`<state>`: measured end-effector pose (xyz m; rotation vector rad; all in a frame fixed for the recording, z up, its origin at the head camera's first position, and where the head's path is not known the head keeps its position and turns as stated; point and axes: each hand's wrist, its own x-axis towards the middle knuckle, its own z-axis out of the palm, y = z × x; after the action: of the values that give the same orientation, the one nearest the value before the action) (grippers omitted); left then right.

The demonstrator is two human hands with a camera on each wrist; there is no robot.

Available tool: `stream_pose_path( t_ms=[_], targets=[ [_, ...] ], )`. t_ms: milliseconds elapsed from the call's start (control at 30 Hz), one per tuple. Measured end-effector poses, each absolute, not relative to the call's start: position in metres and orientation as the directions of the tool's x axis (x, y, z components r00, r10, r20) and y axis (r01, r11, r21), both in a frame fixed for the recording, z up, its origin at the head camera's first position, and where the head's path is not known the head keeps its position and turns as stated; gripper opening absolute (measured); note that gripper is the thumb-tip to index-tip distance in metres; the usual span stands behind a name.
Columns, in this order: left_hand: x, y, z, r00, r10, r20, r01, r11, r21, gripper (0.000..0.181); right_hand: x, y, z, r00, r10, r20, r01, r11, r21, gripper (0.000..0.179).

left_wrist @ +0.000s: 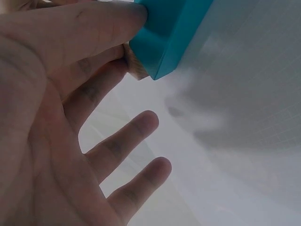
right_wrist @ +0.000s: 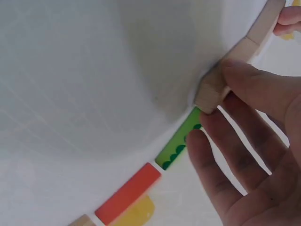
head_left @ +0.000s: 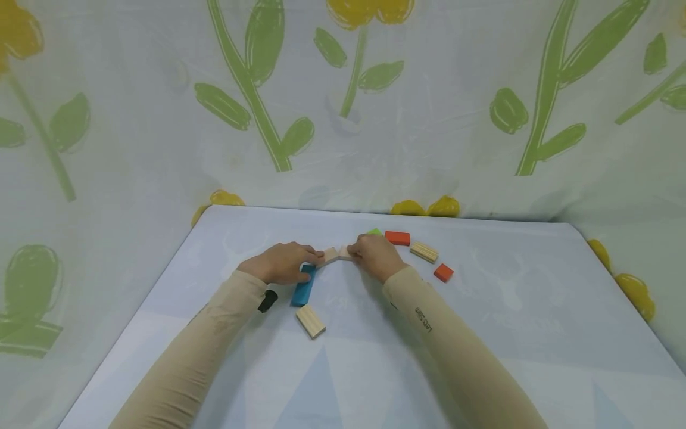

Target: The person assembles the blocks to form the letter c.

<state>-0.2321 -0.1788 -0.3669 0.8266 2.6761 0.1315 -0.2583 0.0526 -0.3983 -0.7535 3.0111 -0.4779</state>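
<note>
My left hand (head_left: 281, 262) has its thumb on a blue block (head_left: 302, 289) and its fingertips at the end of a plain wooden block (head_left: 329, 256). In the left wrist view, the thumb presses the blue block (left_wrist: 164, 33), and the other two fingers stretch away from it. My right hand (head_left: 375, 256) pinches a second wooden block (right_wrist: 214, 87) between thumb and fingers. That block meets the first wooden block (right_wrist: 258, 30) end to end at an angle. Near its other end lies a green block (right_wrist: 178, 141) with darker scallops, partly hidden in the head view.
A red block (head_left: 397, 238), a ridged wooden block (head_left: 424, 251) and a small red block (head_left: 443, 273) curve away on the right. Another ridged wooden block (head_left: 311, 322) lies at the blue block's near end. The white table (head_left: 509, 333) backs onto a flower-patterned cloth (head_left: 429, 119).
</note>
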Motion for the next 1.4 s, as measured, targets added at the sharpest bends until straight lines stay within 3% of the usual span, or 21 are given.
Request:
stream_pose_path(
  t_ms=[433,800,1000,1233,1400],
  targets=[
    [-0.230,-0.179,-0.363,-0.776,0.555,-0.300,0.525,0.832,0.180,0.048,-0.254,0.050,-0.399,-0.836,-0.540,0.098,-0.549,0.825,-0.137,0.028],
    [-0.230,-0.180,-0.363,-0.781,0.546,-0.302,0.510,0.838,0.195,0.047,-0.254,0.052,-0.396,-0.822,-0.564,0.079,-0.568,0.802,-0.183,0.030],
    [-0.231,-0.181,-0.367,-0.786,0.540,-0.301,0.502,0.841,0.201,0.047,-0.251,0.052,-0.390,-0.828,-0.535,0.166,-0.560,0.806,-0.193,0.038],
    [-0.231,-0.183,-0.366,-0.790,0.522,-0.321,0.476,0.853,0.214,0.049,-0.245,0.050,-0.390,-0.786,-0.554,0.275,-0.606,0.780,-0.160,0.037],
    [-0.231,-0.181,-0.365,-0.786,0.521,-0.332,0.472,0.853,0.222,0.049,-0.242,0.057,-0.389,-0.778,-0.525,0.345,-0.609,0.766,-0.207,0.037]
  ],
)
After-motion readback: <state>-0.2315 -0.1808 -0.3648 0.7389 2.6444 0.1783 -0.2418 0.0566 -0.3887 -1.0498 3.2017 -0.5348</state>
